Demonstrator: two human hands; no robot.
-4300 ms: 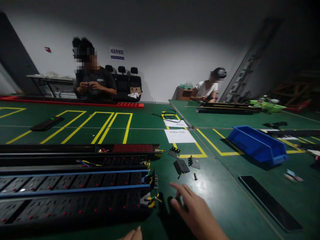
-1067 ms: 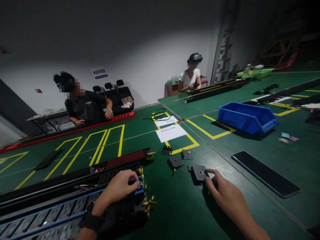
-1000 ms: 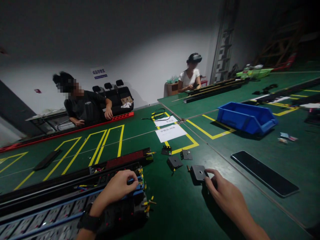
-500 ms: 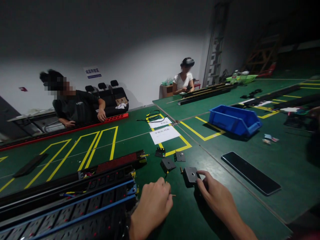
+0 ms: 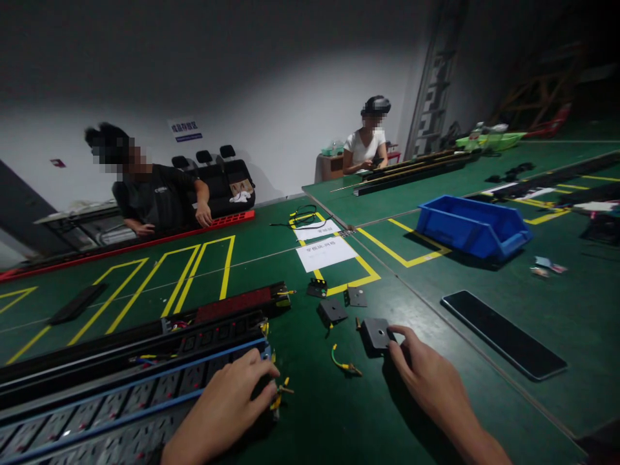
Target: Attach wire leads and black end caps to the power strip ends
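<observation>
Your left hand (image 5: pixel 232 400) closes over the power strip (image 5: pixel 145 394) end; your right hand (image 5: pixel 426 381) pinches the black plate (image 5: pixel 375 333) near the worktop (image 5: pixel 436 290) front edge.

Left hand (image 5: pixel 227 407) rests on the near end of the socket strips (image 5: pixel 145 381), which run off toward nine o'clock. Right hand (image 5: pixel 426 381) is at three o'clock from it, fingertips on an end plate (image 5: pixel 375 334). A short wire (image 5: pixel 343 365) lies on the table (image 5: pixel 329 420) between the hands. From that plate: a second plate (image 5: pixel 332 311) at ten o'clock, a third plate (image 5: pixel 356 296) at eleven, a paper sheet (image 5: pixel 325 253) behind them, a bin (image 5: pixel 472 226) at two, a flat panel (image 5: pixel 504 334) at three.
</observation>
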